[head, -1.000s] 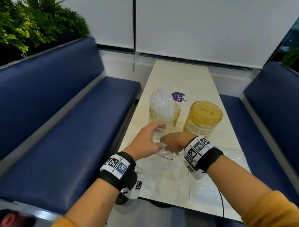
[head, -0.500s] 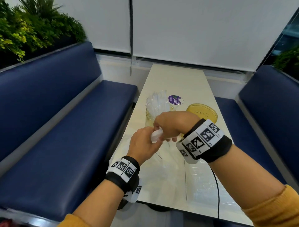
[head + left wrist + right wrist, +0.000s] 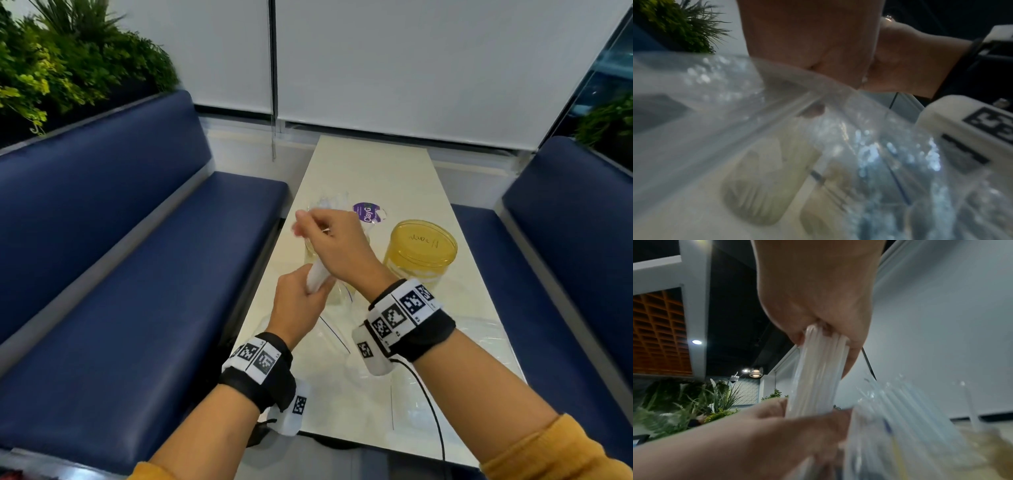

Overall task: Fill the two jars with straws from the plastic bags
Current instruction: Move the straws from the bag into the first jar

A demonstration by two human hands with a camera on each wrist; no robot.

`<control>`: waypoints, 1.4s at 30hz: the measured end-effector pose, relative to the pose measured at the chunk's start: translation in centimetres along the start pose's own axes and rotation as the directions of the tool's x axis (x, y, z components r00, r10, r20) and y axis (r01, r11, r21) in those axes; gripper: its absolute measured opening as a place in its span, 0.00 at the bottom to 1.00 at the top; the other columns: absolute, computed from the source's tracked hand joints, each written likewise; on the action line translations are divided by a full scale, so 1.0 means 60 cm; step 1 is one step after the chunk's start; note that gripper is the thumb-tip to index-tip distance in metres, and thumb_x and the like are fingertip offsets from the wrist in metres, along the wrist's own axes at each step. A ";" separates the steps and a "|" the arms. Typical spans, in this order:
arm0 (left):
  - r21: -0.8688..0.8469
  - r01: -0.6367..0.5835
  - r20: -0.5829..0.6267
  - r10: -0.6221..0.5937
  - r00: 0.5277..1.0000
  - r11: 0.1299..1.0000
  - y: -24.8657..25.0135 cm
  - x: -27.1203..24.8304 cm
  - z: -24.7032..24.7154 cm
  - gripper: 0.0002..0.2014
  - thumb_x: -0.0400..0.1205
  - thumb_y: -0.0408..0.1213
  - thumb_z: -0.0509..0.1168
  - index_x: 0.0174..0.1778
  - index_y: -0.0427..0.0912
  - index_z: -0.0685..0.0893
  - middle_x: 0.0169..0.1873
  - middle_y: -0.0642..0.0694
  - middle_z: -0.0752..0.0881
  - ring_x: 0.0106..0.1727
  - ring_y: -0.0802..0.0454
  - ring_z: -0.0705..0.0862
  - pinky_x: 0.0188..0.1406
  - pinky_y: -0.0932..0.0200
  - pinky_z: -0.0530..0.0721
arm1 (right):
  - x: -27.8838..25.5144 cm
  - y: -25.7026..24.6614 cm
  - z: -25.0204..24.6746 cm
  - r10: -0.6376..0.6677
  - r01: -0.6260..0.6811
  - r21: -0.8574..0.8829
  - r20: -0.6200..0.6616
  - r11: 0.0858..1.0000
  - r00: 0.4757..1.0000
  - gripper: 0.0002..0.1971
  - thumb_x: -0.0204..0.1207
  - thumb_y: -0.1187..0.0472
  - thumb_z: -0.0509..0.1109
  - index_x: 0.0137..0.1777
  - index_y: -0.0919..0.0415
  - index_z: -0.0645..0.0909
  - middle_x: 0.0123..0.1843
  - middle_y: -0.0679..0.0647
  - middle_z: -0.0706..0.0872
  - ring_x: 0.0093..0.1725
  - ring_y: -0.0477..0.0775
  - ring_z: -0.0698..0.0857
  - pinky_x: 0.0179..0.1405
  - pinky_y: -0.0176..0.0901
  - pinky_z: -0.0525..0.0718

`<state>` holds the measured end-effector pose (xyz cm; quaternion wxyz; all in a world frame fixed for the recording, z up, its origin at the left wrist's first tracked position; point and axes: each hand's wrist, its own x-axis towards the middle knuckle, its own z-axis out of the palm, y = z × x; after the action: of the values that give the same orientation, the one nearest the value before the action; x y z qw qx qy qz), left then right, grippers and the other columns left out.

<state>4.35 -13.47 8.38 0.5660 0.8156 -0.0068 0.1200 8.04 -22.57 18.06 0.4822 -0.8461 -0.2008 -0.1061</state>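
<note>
A person's right hand [image 3: 337,246] is gripping a bundle of white straws [image 3: 818,369], fingers curled round them, while the left hand [image 3: 298,305] is clutching the plastic bag [image 3: 735,113]. One jar [image 3: 310,250] already holds straws; the lidded yellow jar [image 3: 419,253] on the bench [image 3: 376,171] appears unfilled.

Your head view is bright and evenly lit, with soft sheen on the tabletop [image 3: 376,178] and bowed lines at the edges. Your left wrist view is dim, and the plastic bag [image 3: 735,129] smears into blur and speckled glare. In your right wrist view, ceiling lamps [image 3: 756,372] glow against darkness; the lower right corner is out of focus.
</note>
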 end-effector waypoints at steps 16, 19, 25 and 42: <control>-0.132 0.118 -0.025 -0.123 0.992 0.984 -0.002 0.005 -0.013 0.17 0.78 0.41 0.74 0.37 0.29 0.80 0.27 0.42 0.79 0.27 0.48 0.73 0.25 0.54 0.72 | 0.003 -0.041 0.010 0.161 -0.148 0.460 0.012 0.876 0.987 0.23 0.87 0.52 0.66 0.28 0.57 0.76 0.19 0.50 0.78 0.26 0.58 0.85 0.43 0.60 0.90; -0.081 0.089 -0.031 -0.092 0.995 0.993 -0.010 0.004 -0.014 0.17 0.77 0.46 0.74 0.38 0.32 0.84 0.28 0.45 0.81 0.27 0.48 0.75 0.28 0.52 0.77 | 0.043 -0.091 -0.054 0.148 -0.066 0.622 -0.081 0.780 0.986 0.20 0.87 0.54 0.67 0.31 0.58 0.73 0.21 0.51 0.71 0.20 0.52 0.73 0.27 0.48 0.82; 0.041 0.058 -0.020 -0.057 0.998 0.997 -0.024 0.006 -0.028 0.04 0.78 0.41 0.78 0.45 0.48 0.90 0.39 0.56 0.90 0.38 0.61 0.87 0.38 0.67 0.85 | 0.129 -0.113 -0.184 -0.010 0.313 0.566 -0.474 0.763 0.881 0.19 0.87 0.54 0.64 0.34 0.58 0.72 0.22 0.50 0.73 0.22 0.52 0.73 0.27 0.46 0.78; -0.029 0.042 0.021 -0.042 0.999 0.999 -0.016 0.024 -0.049 0.09 0.81 0.31 0.71 0.53 0.50 0.90 0.49 0.58 0.91 0.47 0.61 0.89 0.47 0.68 0.88 | 0.166 0.167 -0.034 0.344 -0.279 0.274 -0.229 0.920 0.910 0.22 0.79 0.43 0.73 0.52 0.64 0.83 0.39 0.56 0.87 0.33 0.47 0.84 0.39 0.43 0.82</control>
<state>5.33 -10.21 8.74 0.5804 0.8082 0.0027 0.0998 21.43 -26.50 15.06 0.6126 -0.7815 -0.0050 -0.1181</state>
